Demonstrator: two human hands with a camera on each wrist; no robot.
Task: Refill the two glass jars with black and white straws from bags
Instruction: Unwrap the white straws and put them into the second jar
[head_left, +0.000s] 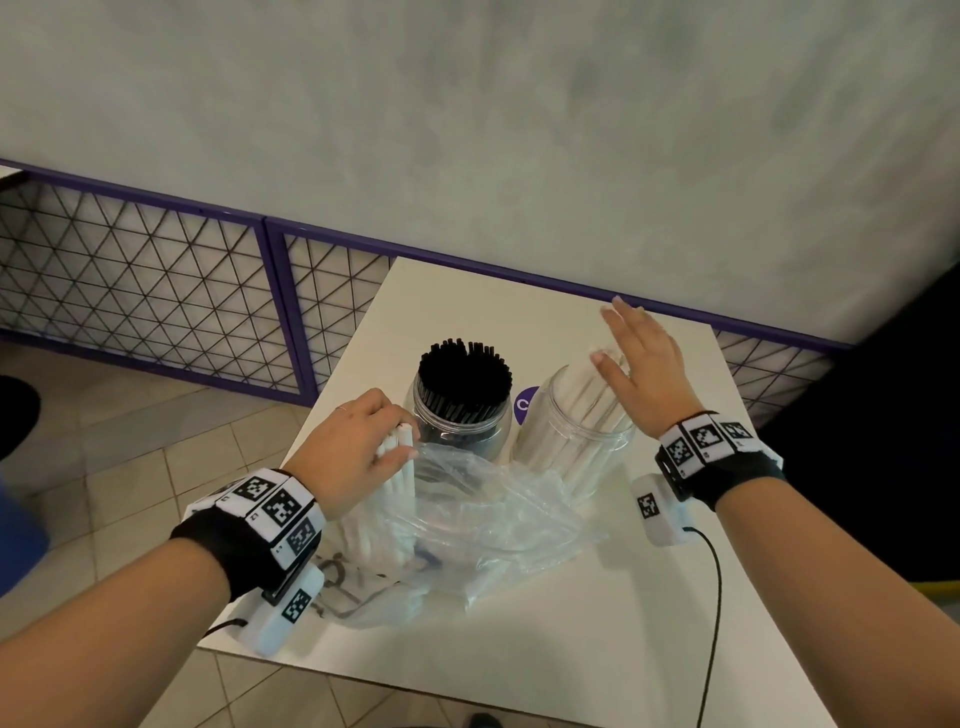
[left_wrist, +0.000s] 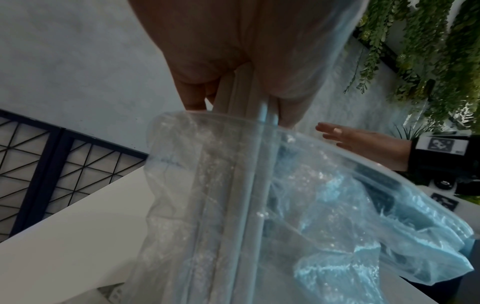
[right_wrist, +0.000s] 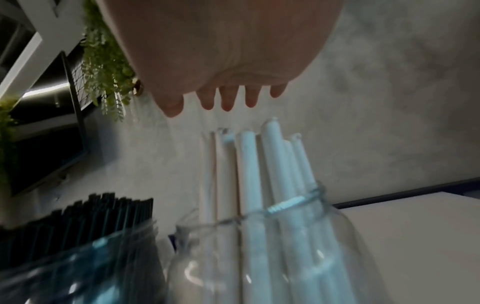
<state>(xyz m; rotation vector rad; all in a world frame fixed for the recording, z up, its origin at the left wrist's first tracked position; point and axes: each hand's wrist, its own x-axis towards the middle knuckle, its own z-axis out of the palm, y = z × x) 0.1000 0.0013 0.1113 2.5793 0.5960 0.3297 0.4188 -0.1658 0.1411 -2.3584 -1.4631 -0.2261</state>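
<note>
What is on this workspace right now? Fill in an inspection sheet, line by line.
Surface: white rectangular table, bare towards its near edge.
Job's things: clear glass jar packed with black straws; clear glass jar partly filled with white straws beside it; crumpled clear plastic bag in front of both jars, with a bundle of white straws standing out of it.
Clutter: purple round sticker between the jars.
Grippers: left hand grips the bundle's top; right hand hovers flat above the white straw jar, holding nothing.
Cables: black cable trails from the right wrist across the table.
Surroundings: grey wall, purple-framed wire mesh fence, tiled floor.
</note>
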